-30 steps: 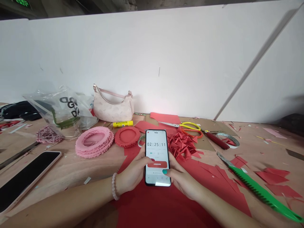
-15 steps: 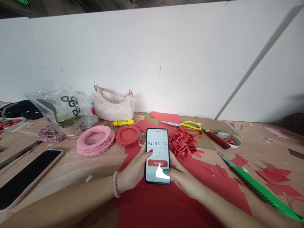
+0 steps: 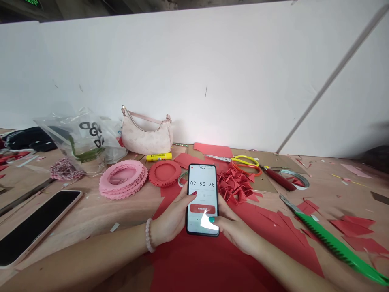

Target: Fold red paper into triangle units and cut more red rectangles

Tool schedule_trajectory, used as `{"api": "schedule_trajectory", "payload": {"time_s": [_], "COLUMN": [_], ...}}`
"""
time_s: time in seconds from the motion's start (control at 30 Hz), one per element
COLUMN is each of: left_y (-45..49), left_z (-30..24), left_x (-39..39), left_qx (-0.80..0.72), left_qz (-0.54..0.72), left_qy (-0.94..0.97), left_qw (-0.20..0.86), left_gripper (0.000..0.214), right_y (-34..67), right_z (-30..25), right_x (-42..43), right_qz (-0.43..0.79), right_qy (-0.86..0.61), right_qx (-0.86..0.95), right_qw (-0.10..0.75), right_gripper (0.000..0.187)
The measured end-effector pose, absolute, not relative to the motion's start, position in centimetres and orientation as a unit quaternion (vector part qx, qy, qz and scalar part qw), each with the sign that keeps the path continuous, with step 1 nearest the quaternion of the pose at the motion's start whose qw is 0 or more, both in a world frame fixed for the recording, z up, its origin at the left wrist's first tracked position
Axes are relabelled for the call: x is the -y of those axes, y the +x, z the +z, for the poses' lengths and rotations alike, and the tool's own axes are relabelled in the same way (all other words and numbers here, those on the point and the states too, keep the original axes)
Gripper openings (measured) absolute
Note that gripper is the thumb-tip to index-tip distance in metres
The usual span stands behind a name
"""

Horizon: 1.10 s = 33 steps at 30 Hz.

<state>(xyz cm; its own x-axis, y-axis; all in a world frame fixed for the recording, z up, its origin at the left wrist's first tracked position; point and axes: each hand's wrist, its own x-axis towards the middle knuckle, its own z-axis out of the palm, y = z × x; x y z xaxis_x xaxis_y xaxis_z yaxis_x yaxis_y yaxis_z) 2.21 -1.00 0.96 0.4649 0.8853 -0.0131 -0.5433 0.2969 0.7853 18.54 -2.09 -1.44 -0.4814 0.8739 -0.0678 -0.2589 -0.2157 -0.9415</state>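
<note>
A smartphone (image 3: pixel 202 190) stands upright between my two hands, its lit screen showing a running timer at 02:56:26 and a red button. My left hand (image 3: pixel 172 215) wraps its left edge, the thumb lying on the screen's side; a beaded bracelet (image 3: pixel 148 236) circles that wrist. My right hand (image 3: pixel 235 227) grips the lower right edge, its thumb over the bottom of the screen. Under the hands spreads red paper (image 3: pixel 212 263). Just behind the phone on the right is a heap of folded red paper pieces (image 3: pixel 234 186).
Pink paper rings (image 3: pixel 106 190) and a red ring stack (image 3: pixel 164 174) lie left, near a yellow glue stick (image 3: pixel 159 157), a handbag (image 3: pixel 147 136) and a second phone (image 3: pixel 36 227). Right are scissors (image 3: pixel 243 160), a tape roll (image 3: pixel 294 179), a red-handled tool (image 3: pixel 279 179) and a green-handled cutter (image 3: pixel 337 243).
The timer has moved from 02:56:25 to 02:56:26. The whole view has shifted very slightly; both hands keep the same grip on the phone.
</note>
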Motion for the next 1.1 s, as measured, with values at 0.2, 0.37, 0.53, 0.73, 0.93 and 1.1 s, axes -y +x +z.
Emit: {"api": "schedule_trajectory", "payload": {"time_s": [0.2,0.37,0.53,0.73,0.93,1.1], "left_y": [2.21,2.24,2.26,2.23,2.23,2.27], "left_z": [0.83,0.82,0.81,0.68,0.69,0.43], "left_x": [0.93,0.89,0.81,0.8,0.83,0.51], "left_qx": [-0.228,-0.227,-0.223,-0.224,-0.226,-0.23], "left_qz": [0.463,0.464,0.464,0.465,0.459,0.453], "left_qy": [0.372,0.369,0.368,0.367,0.37,0.354], "left_qw": [0.771,0.772,0.774,0.774,0.775,0.786], "left_gripper": [0.049,0.051,0.049,0.047,0.039,0.038], "right_y": [18.57,18.52,18.45,18.41,18.38,18.14], "right_z": [-1.48,-1.43,-1.36,-1.05,-1.13,-0.88], "right_x": [2.08,2.09,2.1,2.13,2.06,2.22], "right_qz": [0.708,0.704,0.703,0.71,0.705,0.705], "right_qy": [-0.317,-0.326,-0.328,-0.327,-0.324,-0.325], "right_qx": [0.487,0.487,0.484,0.483,0.485,0.477], "right_qw": [0.4,0.4,0.405,0.395,0.403,0.412], "right_gripper": [0.063,0.065,0.063,0.067,0.066,0.058]}}
